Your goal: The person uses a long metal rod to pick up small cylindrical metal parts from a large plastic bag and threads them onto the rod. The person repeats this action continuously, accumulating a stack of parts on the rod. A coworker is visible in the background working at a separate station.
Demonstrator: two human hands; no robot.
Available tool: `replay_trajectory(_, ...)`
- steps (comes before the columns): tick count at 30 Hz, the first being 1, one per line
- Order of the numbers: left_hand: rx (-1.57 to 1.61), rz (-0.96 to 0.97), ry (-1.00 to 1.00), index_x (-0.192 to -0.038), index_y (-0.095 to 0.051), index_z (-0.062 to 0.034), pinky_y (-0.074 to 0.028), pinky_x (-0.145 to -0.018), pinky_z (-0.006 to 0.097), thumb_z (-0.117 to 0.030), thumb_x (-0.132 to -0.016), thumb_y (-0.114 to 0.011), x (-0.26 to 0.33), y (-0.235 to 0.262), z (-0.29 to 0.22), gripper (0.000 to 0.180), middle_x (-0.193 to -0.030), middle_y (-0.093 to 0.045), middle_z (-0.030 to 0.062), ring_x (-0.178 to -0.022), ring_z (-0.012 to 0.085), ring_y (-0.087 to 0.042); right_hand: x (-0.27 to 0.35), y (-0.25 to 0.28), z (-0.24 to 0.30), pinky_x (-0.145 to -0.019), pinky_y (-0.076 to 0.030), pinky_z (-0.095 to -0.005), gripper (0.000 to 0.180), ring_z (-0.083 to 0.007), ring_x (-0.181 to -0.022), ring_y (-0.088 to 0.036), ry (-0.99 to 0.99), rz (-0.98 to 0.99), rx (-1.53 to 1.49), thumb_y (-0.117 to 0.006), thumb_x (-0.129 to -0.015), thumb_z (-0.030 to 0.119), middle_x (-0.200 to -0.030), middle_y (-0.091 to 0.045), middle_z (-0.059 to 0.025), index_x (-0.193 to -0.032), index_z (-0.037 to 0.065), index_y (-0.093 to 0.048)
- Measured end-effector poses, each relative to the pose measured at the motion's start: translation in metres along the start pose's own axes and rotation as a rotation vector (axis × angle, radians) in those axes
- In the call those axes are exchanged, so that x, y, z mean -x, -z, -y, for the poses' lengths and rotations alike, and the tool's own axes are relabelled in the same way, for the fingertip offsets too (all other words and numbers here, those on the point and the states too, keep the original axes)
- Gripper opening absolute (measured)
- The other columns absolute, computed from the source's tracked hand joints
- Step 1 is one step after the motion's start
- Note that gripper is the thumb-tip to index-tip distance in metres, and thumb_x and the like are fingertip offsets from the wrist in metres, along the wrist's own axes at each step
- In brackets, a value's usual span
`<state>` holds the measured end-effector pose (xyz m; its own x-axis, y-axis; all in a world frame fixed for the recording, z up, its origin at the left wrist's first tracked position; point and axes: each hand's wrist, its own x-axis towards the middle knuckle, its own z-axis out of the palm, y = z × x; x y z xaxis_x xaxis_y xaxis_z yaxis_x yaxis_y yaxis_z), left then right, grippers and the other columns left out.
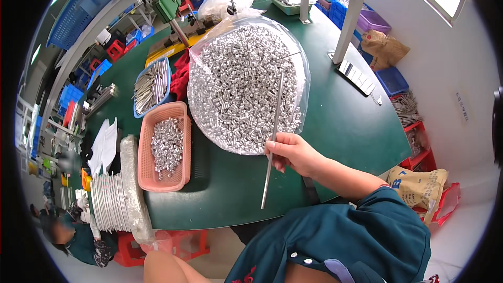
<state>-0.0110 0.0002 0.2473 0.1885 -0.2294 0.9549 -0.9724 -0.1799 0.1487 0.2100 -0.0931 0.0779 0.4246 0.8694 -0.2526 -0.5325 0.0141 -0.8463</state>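
My right hand [293,153] is closed around a long thin metal rod [276,109], gripping it between thumb and fingers below its middle. The rod's upper part lies over a big clear plastic bag [303,81], opened out and full of small silvery metal sleeves [238,84]. Its lower end hangs above the green tabletop [225,199]. Left of the bag stands a pink plastic basket [148,170] with a smaller heap of small metal parts [167,147]. My left hand is out of view.
Behind the pink basket is a blue basket [138,111] of metal rods, beside red cloth [181,76]. A bundle of rods [110,202] lies at the left edge. On the right are a phone [356,77] and a white post [351,18]. Another person [78,243] sits lower left.
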Motion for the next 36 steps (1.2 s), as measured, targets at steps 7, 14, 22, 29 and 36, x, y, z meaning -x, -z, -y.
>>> replay_trajectory(7, 0.031, 0.001, -0.01, -0.096, -0.068, -0.0151, -0.045, -0.08, 0.049, -0.017, -0.086, -0.06, 0.002, -0.001, 0.002, 0.013, -0.099, -0.067, -0.0014, -0.092, 0.0182, -0.064, 0.001, 0.004, 0.001, -0.052, -0.045, -0.023, 0.022, -0.0087, -0.06, -0.057, 0.007, 0.002, -0.001, -0.056, -0.098, 0.025, -0.076, -0.059, -0.0013, -0.089, 0.005, -0.058)
replay_trajectory(14, 0.039, 0.008, -0.017, -0.097, -0.068, -0.0167, -0.043, -0.082, 0.052, -0.017, -0.088, -0.057, 0.001, -0.004, 0.002, 0.014, -0.102, -0.066, -0.002, -0.094, 0.0175, -0.063, 0.0, -0.001, 0.002, -0.053, -0.045, -0.0232, 0.023, -0.007, -0.061, -0.056, 0.008, 0.009, 0.021, -0.056, -0.097, 0.027, -0.074, -0.058, 0.001, -0.088, 0.005, -0.058)
replay_trajectory(22, 0.056, 0.067, -0.055, -0.099, -0.067, -0.0184, -0.04, -0.084, 0.054, -0.017, -0.09, -0.053, 0.002, -0.004, -0.003, 0.017, -0.104, -0.064, -0.0027, -0.095, 0.0166, -0.063, -0.01, -0.002, -0.005, -0.053, -0.045, -0.0231, 0.022, -0.0071, -0.061, -0.055, 0.054, 0.023, 0.012, -0.057, -0.097, 0.025, -0.074, -0.057, 0.0005, -0.09, 0.005, -0.058)
replay_trajectory(29, -0.37, 0.075, 0.399, -0.102, -0.065, -0.008, -0.044, -0.09, 0.045, -0.026, -0.088, -0.061, 0.04, 0.019, -0.027, 0.024, -0.108, -0.063, 0.0071, -0.103, 0.0248, -0.061, -0.026, 0.009, -0.002, -0.051, -0.044, -0.0217, 0.022, -0.0069, -0.058, -0.055, 0.091, -0.046, 0.021, -0.06, -0.096, 0.025, -0.073, -0.059, 0.0002, -0.089, 0.005, -0.061)
replay_trajectory(36, 0.014, -0.687, 1.675, -0.122, -0.054, 0.0031, -0.047, -0.066, 0.024, -0.026, -0.101, -0.048, 0.165, -0.042, 0.042, 0.036, -0.099, -0.063, 0.0099, -0.076, 0.0126, -0.059, -0.02, -0.007, -0.019, -0.052, -0.042, -0.0202, 0.018, -0.004, -0.061, -0.055, 0.043, 0.105, 0.235, -0.065, -0.093, 0.022, -0.072, -0.06, 0.003, -0.091, 0.004, -0.065)
